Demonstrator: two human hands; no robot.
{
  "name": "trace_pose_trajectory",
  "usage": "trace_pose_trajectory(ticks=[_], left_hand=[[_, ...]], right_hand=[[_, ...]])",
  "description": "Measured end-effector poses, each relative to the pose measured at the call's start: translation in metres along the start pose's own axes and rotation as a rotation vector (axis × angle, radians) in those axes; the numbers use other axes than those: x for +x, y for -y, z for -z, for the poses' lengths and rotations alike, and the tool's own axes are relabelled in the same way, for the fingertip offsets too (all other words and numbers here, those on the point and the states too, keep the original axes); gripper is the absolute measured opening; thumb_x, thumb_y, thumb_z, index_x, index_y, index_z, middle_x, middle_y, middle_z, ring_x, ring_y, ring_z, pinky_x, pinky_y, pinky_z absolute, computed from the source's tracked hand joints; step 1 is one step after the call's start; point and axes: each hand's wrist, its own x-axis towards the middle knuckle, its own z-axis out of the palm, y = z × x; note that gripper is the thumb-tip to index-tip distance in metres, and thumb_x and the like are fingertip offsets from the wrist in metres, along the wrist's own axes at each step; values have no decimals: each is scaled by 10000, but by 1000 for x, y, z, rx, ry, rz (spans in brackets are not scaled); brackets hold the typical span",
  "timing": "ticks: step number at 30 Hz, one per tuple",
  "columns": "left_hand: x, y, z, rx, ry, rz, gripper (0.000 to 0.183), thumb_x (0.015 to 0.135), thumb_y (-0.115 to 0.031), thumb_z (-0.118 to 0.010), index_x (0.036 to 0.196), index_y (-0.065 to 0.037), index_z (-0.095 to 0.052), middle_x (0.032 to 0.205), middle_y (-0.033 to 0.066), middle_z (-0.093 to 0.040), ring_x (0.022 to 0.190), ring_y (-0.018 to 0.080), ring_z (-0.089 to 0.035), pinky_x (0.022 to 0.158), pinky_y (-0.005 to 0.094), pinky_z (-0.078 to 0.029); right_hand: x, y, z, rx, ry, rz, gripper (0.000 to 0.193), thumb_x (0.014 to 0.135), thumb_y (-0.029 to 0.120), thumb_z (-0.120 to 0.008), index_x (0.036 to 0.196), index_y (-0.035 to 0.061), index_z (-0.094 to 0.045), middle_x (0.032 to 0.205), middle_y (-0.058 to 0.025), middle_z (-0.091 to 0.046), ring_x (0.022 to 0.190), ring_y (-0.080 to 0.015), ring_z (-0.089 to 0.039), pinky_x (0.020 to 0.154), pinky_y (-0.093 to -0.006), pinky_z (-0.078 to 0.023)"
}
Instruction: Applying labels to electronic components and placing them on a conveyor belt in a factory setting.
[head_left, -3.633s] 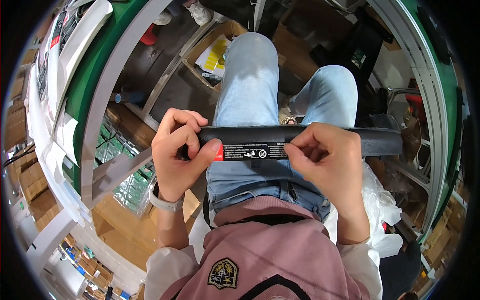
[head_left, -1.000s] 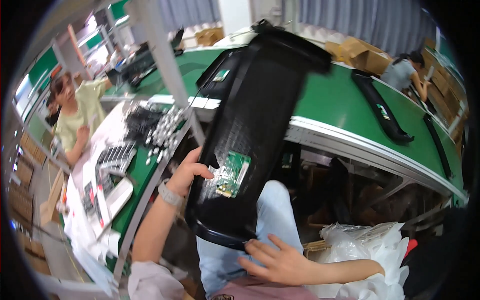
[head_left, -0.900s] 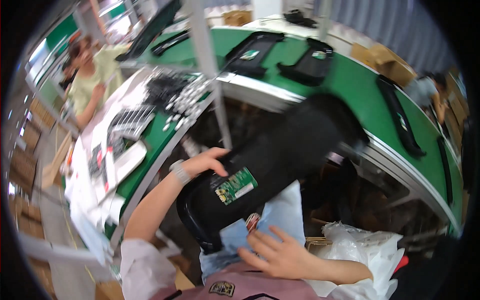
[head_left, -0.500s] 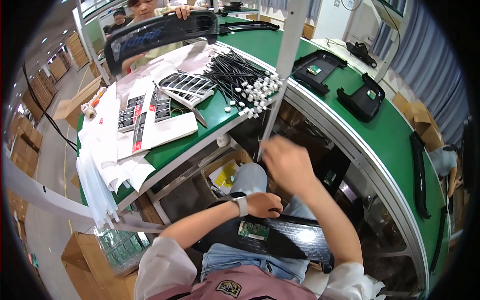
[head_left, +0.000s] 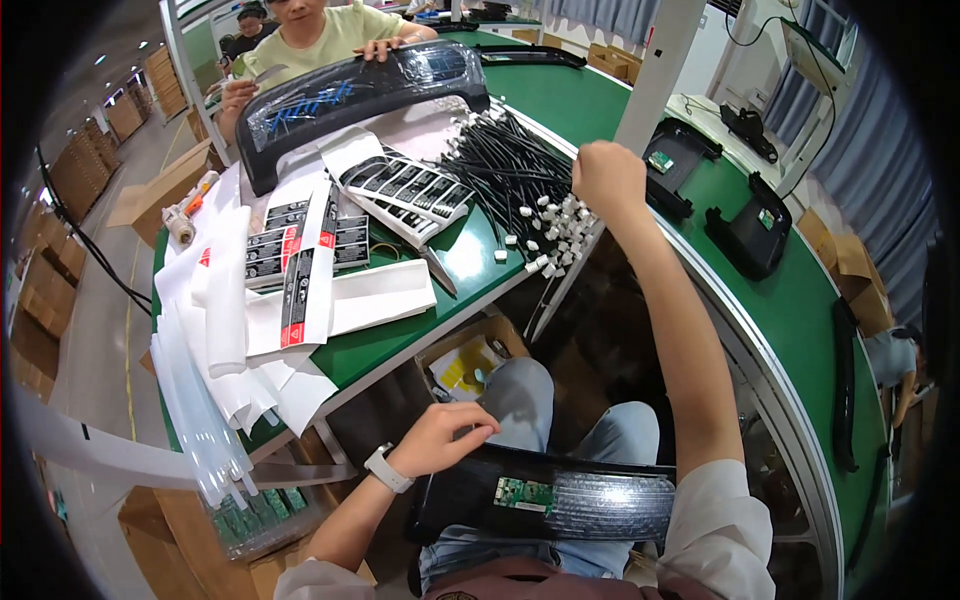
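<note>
A long black plastic panel [head_left: 455, 508] lies across my lap, with a green circuit board [head_left: 524, 494] on it and a shiny film-covered stretch at its right. My left hand [head_left: 445, 437], a pale watch on its wrist, hovers over the panel's far left edge, fingers loosely stretched and seemingly holding nothing. Out ahead, my right hand [head_left: 610, 182] is at the right side of a heap of black cables [head_left: 505, 160] with white connectors [head_left: 560, 232]. Its fingers are curled, and whatever they grip is hidden behind the hand.
Label sheets [head_left: 410, 190], white paper and a scissor-like blade [head_left: 438, 270] lie on the green table [head_left: 365, 360]. Across it, a person steadies another black panel [head_left: 360, 95]. A metal post [head_left: 655, 80] rises beside my right hand. Black housings [head_left: 752, 225] rest on the curved green bench [head_left: 790, 290].
My right hand has moved up and forward from above my lap to the cables. My left hand has lifted off the panel's edge, its fingers loosening. The view has shifted.
</note>
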Motion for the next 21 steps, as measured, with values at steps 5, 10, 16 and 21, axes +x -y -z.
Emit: trace_pose_trajectory(ticks=[5, 10, 16, 21], left_hand=[[32, -11, 14, -140, -40, 65, 153, 916, -133, -612, 936, -7, -696, 876, 100, -684, 793, 190, -658, 726, 295, -510], [67, -28, 21, -579, -463, 80, 381, 1020, -274, -503, 1266, 13, -543, 1059, 117, -670, 902, 191, -667, 787, 302, -534], [94, -73, 20, -833, -748, 4, 442, 1052, -351, -426, 1277, 25, -480, 1011, 127, -658, 823, 170, -658, 708, 276, -524], [70, -85, -4, -641, -436, -17, 328, 1064, -268, -404, 1014, 0, -586, 679, 24, -588, 540, 56, -497, 501, 201, -331]], right_hand=[[0, -11, 34, 1660, 240, -532, 188, 877, 137, -592, 854, -17, -697, 632, 22, -542, 453, -58, -429, 427, -230, -347], [-95, 40, 53, 1281, 130, -240, 267, 953, 207, -574, 844, -20, -663, 616, 20, -518, 441, -49, -444, 415, -241, -331], [-266, 66, 93, 916, -17, 97, 169, 748, -53, -705, 887, 1, -625, 719, -118, -546, 548, -280, -567, 478, -343, -448], [-312, 63, 99, 847, 81, 48, 194, 785, 27, -725, 961, 21, -643, 843, -115, -597, 634, -282, -621, 531, -351, -497]])
